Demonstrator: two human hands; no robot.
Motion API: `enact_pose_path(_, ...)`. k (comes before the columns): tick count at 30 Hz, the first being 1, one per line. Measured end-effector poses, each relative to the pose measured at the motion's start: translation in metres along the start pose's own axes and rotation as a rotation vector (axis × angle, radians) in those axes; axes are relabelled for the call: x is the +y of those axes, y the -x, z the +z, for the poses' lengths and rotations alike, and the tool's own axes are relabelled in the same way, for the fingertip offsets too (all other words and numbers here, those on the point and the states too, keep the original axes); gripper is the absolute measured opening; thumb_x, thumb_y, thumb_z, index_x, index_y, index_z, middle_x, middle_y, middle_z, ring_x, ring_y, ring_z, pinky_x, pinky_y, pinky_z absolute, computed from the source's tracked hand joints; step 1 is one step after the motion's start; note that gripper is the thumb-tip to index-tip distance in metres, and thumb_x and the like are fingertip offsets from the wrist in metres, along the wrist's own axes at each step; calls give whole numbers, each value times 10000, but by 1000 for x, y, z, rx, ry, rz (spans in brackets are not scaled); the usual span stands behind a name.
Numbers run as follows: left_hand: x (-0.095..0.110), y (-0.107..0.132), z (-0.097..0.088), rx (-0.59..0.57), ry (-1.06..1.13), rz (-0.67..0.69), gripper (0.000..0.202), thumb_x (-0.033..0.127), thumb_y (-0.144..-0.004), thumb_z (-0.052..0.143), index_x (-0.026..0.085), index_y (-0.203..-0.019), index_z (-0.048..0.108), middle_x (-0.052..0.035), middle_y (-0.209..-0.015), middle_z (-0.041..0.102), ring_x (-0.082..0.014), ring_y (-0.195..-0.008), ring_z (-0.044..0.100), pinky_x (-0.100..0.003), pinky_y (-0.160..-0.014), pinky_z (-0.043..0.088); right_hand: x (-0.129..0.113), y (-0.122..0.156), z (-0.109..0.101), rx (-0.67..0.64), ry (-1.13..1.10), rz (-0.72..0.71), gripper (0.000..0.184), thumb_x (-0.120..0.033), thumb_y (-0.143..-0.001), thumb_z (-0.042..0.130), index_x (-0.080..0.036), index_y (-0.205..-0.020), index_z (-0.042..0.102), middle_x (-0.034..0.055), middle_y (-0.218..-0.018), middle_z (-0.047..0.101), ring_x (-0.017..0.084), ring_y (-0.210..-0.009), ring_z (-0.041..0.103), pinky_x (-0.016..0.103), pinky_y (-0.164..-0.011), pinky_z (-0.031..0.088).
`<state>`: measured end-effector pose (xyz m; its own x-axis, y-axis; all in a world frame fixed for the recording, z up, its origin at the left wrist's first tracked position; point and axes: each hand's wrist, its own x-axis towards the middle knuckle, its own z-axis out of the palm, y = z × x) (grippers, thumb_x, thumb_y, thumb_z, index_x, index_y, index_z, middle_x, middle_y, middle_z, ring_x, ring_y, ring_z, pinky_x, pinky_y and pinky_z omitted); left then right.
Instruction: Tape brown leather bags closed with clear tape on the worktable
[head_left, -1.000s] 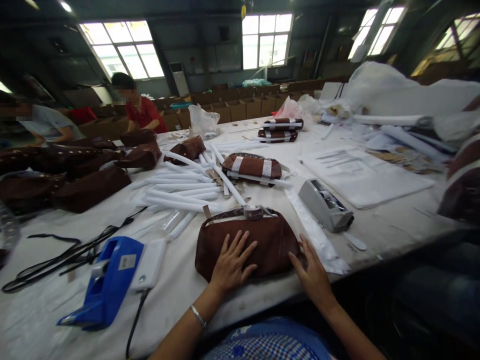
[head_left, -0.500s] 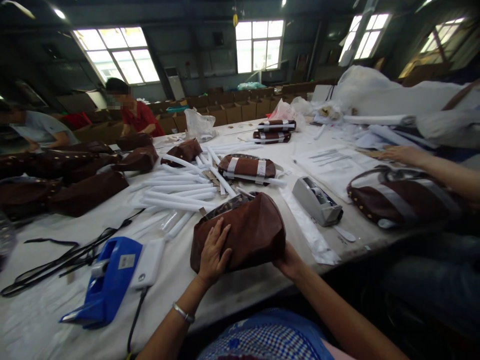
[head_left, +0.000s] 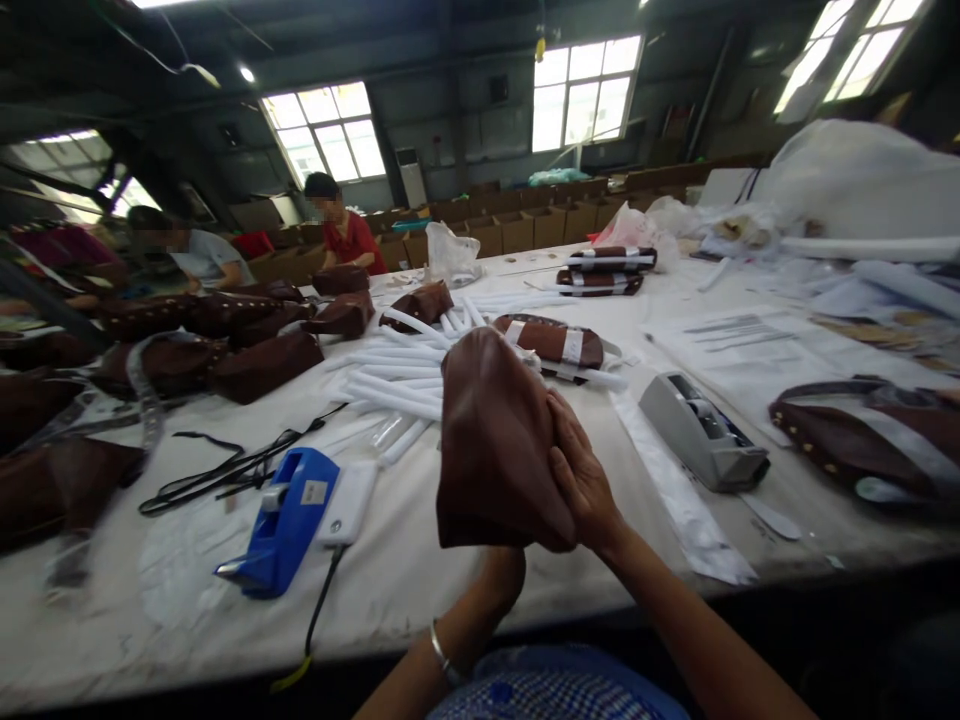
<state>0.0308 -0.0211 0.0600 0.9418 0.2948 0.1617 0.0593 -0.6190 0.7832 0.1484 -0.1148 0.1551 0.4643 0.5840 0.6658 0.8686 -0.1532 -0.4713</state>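
Note:
A brown leather handbag (head_left: 495, 450) is tipped up on end in front of me, its plain side and base facing me. My right hand (head_left: 581, 470) presses flat along its right side, thumb and fingers closed against the leather. Underneath, my left hand (head_left: 504, 580) supports the bag from below; its fingers are hidden behind it. White padding tubes (head_left: 397, 375) lie in a pile just behind the bag. A brown bag with silver bands (head_left: 555, 345) lies beyond them.
To the left are a blue tape dispenser (head_left: 285, 525), a white power bank (head_left: 349, 503), black straps (head_left: 232, 470) and several brown bags (head_left: 270, 365). A grey tape dispenser (head_left: 701, 430) and a banded bag (head_left: 862, 440) stand right. Across the table works a person in red (head_left: 351, 235).
The handbag has been turned from lying lengthwise to standing on end. My left hand has slid from its front to underneath, and my right hand has moved up its side. The view has swung left.

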Motion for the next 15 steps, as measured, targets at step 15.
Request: enact_pose_path(15, 10, 26, -84, -1, -497, 283, 680, 525, -877, 640, 260, -1476, 456, -123, -1519, 477, -312, -1412, 431, -537, -1173, 338, 30, 46, 48, -380, 226, 10, 539, -318, -961, 558, -196, -1476, 457, 109, -1570, 383, 331, -1475, 281, 600, -1195, 250)
